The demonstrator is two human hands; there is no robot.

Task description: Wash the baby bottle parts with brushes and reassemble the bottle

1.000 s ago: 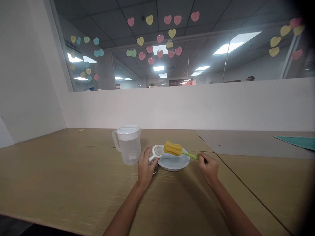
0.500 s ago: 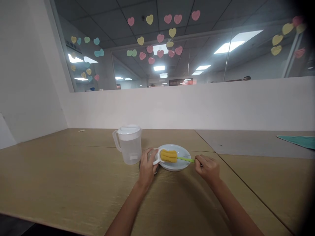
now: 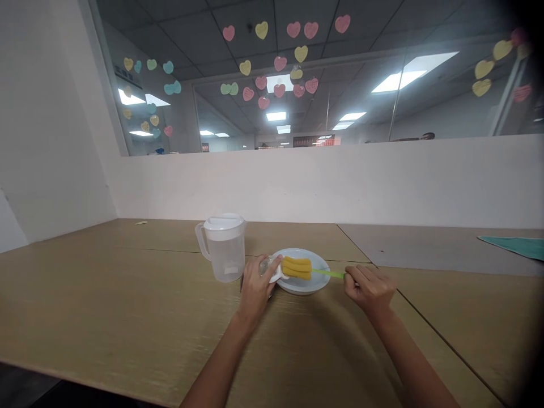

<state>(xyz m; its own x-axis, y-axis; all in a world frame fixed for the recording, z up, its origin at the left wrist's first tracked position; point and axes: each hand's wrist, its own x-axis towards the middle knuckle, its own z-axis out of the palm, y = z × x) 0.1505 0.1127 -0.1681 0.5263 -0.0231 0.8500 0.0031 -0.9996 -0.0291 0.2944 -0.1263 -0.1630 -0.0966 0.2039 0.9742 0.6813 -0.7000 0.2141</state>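
My left hand is closed around a small clear bottle with a white collar, lying sideways with its mouth to the right. At that mouth is the yellow sponge head of a bottle brush; whether its tip is still inside, I cannot tell. The brush's thin green handle runs right into my right hand, whose fingers are wrapped round its end. Both things are above a pale, shallow bowl. Part of a round, dark-rimmed thing shows beneath my left hand, mostly hidden.
A translucent lidded pitcher stands just left of my left hand, its handle to the left. A teal cloth lies at the far right of the wooden table. A low white wall with a window above closes off the back.
My right hand has shifted to the right with the brush, and the sponge head has slid right too. The left hand with the bottle is nearly in place, turned slightly.
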